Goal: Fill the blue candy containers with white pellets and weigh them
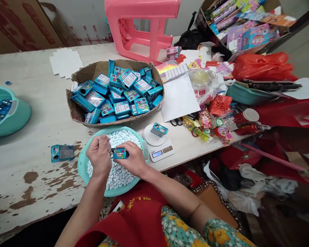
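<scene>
Right hand [134, 158] grip pinches a blue carton [119, 154] above the teal bowl [82, 168], long axis running left-right, one end facing the left hand [99, 152]; whether those curled fingers hold anything, I cannot tell.

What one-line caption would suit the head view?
Over a basin of pale candies, the right hand holds a small blue box, the left hand close beside it; a scale stands nearby.
</scene>
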The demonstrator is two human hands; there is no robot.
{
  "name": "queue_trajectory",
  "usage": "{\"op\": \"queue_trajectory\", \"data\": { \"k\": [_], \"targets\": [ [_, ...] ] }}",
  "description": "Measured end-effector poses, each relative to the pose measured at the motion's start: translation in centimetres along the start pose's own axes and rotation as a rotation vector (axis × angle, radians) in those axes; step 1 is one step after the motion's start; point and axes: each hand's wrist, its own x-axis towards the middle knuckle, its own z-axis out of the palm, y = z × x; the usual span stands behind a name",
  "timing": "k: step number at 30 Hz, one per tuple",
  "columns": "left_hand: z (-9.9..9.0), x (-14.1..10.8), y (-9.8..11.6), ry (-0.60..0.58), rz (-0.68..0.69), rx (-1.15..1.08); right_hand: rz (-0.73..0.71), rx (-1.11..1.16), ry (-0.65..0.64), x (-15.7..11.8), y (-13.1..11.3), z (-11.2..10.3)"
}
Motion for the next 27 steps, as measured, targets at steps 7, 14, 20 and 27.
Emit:
{"op": "queue_trajectory", "data": {
  "k": [7, 14, 20, 27],
  "targets": [
    [-3.1, 2.5, -2.8, 0.014, -0.123, 0.063, 0.095, 0.313, 0.032, -1.4, 1.2, -3.7],
    [-5.6, 1.2, -8.4, -0.308, -0.148, 0.750, 0.271, 0.437, 0.129, -3.8, 3.4, -7.7],
    [-3.6, -0.5, -9.9, -0.529, 0.079, 1.242, 0.364, 0.378, 0.233, -5.6, 5.1, -10.1],
    [-5.8, 2.1, -8.2, -0.087, -0.497, 0.218, 0.392, 0.347, 0.350, -7.3, 6.4, -13.1]
  ]
}}
